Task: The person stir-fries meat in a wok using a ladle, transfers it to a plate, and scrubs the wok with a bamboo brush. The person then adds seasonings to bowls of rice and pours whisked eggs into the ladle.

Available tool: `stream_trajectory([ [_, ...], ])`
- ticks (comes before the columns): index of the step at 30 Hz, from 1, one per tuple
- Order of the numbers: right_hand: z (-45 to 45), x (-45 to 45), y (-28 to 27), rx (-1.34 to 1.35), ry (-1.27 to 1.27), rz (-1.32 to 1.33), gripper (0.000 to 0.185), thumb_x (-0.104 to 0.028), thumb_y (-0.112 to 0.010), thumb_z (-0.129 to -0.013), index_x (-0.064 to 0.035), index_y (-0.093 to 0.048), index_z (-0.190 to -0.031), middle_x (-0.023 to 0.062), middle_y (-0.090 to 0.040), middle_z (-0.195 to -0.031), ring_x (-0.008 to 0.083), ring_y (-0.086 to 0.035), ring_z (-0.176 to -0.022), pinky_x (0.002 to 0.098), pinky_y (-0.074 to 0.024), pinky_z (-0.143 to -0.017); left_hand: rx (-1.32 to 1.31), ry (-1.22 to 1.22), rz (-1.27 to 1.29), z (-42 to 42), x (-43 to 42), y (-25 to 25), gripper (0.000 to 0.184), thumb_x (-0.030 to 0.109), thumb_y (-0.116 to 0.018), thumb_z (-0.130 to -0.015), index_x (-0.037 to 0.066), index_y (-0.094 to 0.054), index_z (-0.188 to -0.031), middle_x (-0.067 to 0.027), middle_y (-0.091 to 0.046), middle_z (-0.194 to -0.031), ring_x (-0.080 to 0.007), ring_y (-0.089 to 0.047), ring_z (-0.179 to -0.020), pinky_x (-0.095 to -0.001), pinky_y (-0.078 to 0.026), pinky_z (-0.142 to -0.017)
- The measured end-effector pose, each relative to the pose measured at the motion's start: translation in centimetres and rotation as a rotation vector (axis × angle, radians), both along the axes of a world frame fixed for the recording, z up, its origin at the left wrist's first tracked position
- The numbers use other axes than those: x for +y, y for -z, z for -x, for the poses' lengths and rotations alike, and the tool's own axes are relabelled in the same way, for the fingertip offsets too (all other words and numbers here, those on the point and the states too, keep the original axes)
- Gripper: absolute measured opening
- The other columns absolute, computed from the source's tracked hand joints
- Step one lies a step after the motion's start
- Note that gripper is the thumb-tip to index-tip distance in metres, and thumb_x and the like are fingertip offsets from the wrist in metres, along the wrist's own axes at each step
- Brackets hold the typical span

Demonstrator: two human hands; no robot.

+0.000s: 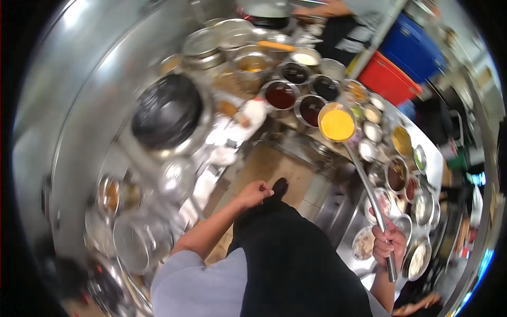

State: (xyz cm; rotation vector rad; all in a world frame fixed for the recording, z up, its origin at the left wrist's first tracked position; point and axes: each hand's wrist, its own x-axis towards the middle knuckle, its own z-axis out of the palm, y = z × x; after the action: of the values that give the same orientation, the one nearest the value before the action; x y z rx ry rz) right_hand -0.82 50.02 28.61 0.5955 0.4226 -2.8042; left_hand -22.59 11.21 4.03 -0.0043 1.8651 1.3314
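My right hand point(390, 243) is wrapped round the long metal handle of a ladle point(368, 186). The ladle's round bowl is filled with a bright yellow liquid point(338, 125) and is held over the edge of the counter, beside bowls of dark sauce point(311, 109). In front of my black apron, my left hand point(255, 193) hangs over the floor, its fingers curled in and nothing visible in them. A black wok point(168, 112) sits on the stove to the left.
Several bowls of ingredients point(397, 174) crowd the right counter. Steel pots point(138, 240) stand at lower left, blurred. Behind the sauces are a red bin point(388, 79) and a blue bin point(413, 45). Another person's arm point(330, 9) reaches in at the top.
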Motion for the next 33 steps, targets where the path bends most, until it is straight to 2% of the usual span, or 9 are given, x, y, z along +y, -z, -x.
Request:
stream_trajectory([
  [7,14.7,-8.4,2.9,0.132,-0.434,0.286,0.071,-0.001,-0.045,-0.100,0.0055,-0.013,-0.164,0.0067,-0.044,-0.086,0.0088,-0.046,-0.053,0.0271,-0.0418,-0.044,0.106,-0.232,-0.005,-14.6,-10.9,-8.7,0.046,0.028,-0.077,-0.096,0.004,-0.063,-0.133,-0.0093,-0.070,-0.125,-0.0151,-0.068,-0.085,-0.0319,-0.056,-0.076],
  [11,25.1,-17.3,7.3,0.156,-0.664,0.417,0.045,-0.003,-0.043,-0.103,0.0120,-0.037,-0.145,0.0019,-0.048,-0.079,0.0083,-0.046,-0.054,0.0260,-0.0428,-0.046,0.272,-0.237,0.072,-21.6,-14.3,-9.5,0.053,0.032,-0.078,-0.096,0.006,-0.063,-0.139,-0.0102,-0.070,-0.131,-0.0189,-0.066,-0.112,-0.0358,-0.053,-0.096],
  [15,34.2,-28.8,10.9,0.161,-0.838,0.289,0.019,-0.002,-0.047,-0.103,0.0080,-0.052,-0.118,0.0002,-0.047,-0.071,0.0077,-0.045,-0.052,0.0257,-0.0423,-0.047,0.276,-0.402,0.130,-26.2,-16.3,-12.0,0.049,0.029,-0.078,-0.095,0.008,-0.065,-0.138,-0.0086,-0.071,-0.131,-0.0193,-0.066,-0.115,-0.0349,-0.051,-0.099],
  [19,36.2,-39.0,11.6,0.377,-0.824,-0.729,0.009,0.000,-0.055,-0.096,-0.0020,-0.051,-0.104,0.0029,-0.050,-0.073,0.0110,-0.044,-0.050,0.0303,-0.0427,-0.047,0.304,-0.433,0.143,-28.5,-18.8,-15.0,0.048,0.025,-0.079,-0.094,0.008,-0.065,-0.137,-0.0064,-0.071,-0.127,-0.0155,-0.064,-0.101,-0.0327,-0.052,-0.093],
  [20,36.0,-40.5,11.9,0.369,-0.815,-0.733,0.009,0.000,-0.055,-0.096,-0.0020,-0.051,-0.104,0.0029,-0.050,-0.073,0.0110,-0.044,-0.050,0.0303,-0.0427,-0.047,0.313,-0.435,0.155,-29.0,-19.9,-15.4,0.048,0.024,-0.079,-0.094,0.008,-0.065,-0.137,-0.0053,-0.071,-0.125,-0.0138,-0.062,-0.096,-0.0318,-0.051,-0.090],
  [22,36.1,-43.2,14.2,0.568,-0.743,-1.208,0.028,-0.002,-0.061,-0.090,0.0018,-0.059,-0.117,0.0157,-0.068,-0.089,0.0249,-0.064,-0.062,0.0381,-0.0547,-0.061,0.280,-0.439,0.107,-29.5,-22.2,-16.5,0.048,0.023,-0.079,-0.094,0.008,-0.065,-0.138,-0.0042,-0.071,-0.123,-0.0123,-0.060,-0.093,-0.0306,-0.051,-0.088],
  [23,35.9,-44.0,15.3,0.545,-0.733,-1.214,0.028,-0.002,-0.061,-0.090,0.0018,-0.059,-0.117,0.0157,-0.068,-0.089,0.0249,-0.064,-0.062,0.0381,-0.0547,-0.061,0.247,-0.454,0.062,-29.6,-23.5,-16.7,0.049,0.022,-0.079,-0.094,0.007,-0.064,-0.138,-0.0030,-0.071,-0.122,-0.0107,-0.058,-0.089,-0.0295,-0.050,-0.086],
  [26,34.4,-44.7,18.4,1.002,-0.256,-1.903,0.072,-0.005,-0.065,-0.079,0.0029,-0.053,-0.149,0.0281,-0.066,-0.134,0.0421,-0.066,-0.123,0.0386,-0.0515,-0.104,0.263,-0.401,-0.022,-29.4,-28.2,-14.0,0.052,0.020,-0.081,-0.092,0.007,-0.063,-0.139,-0.0021,-0.070,-0.123,-0.0094,-0.058,-0.088,-0.0279,-0.050,-0.083],
  [33,26.3,-47.8,17.1,0.819,-0.376,-1.789,0.075,-0.005,-0.068,-0.078,-0.0013,-0.053,-0.151,0.0267,-0.068,-0.132,0.0374,-0.067,-0.123,0.0365,-0.0504,-0.105,0.174,-0.268,-0.327,-27.2,-34.4,-12.4,0.049,0.015,-0.077,-0.095,0.005,-0.059,-0.140,-0.0032,-0.067,-0.133,-0.0082,-0.058,-0.090,-0.0274,-0.050,-0.084],
])
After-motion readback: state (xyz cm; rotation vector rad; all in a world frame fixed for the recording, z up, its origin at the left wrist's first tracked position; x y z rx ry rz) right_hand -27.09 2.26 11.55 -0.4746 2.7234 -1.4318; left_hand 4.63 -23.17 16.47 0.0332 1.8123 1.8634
